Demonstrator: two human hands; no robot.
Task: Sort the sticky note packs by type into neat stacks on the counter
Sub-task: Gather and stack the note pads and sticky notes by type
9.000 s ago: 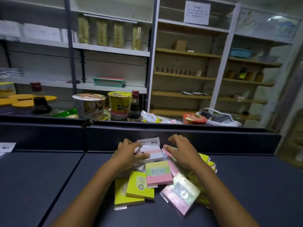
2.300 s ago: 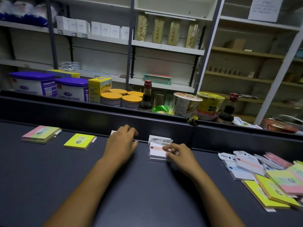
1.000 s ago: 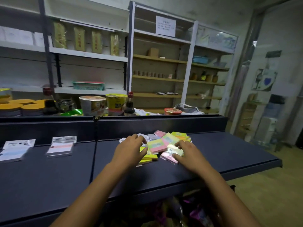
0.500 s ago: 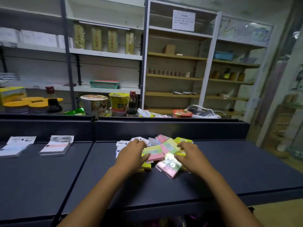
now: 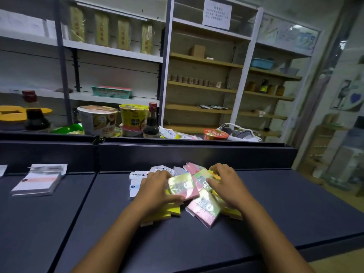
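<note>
Dim indoor light; glare on the wrapped packs (image 5: 183, 183), edges bowed, right side perhaps motion-blurred.

Single head-worn wide-angle view, aimed forward and slightly down, dark surface (image 5: 197, 243) seen close along the lower frame, shelving (image 5: 206, 62) viewed farther off across the upper frame, edges visibly bowed.

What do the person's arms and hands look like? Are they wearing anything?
Both arms are bare from the bottom of the picture up to the fingers: no sleeves show. The left hand and the right hand wear no gloves, and no watch, bracelet or ring can be seen on the wrists or fingers. The nails look short and plain, though the picture is a bit blurry there.
</note>
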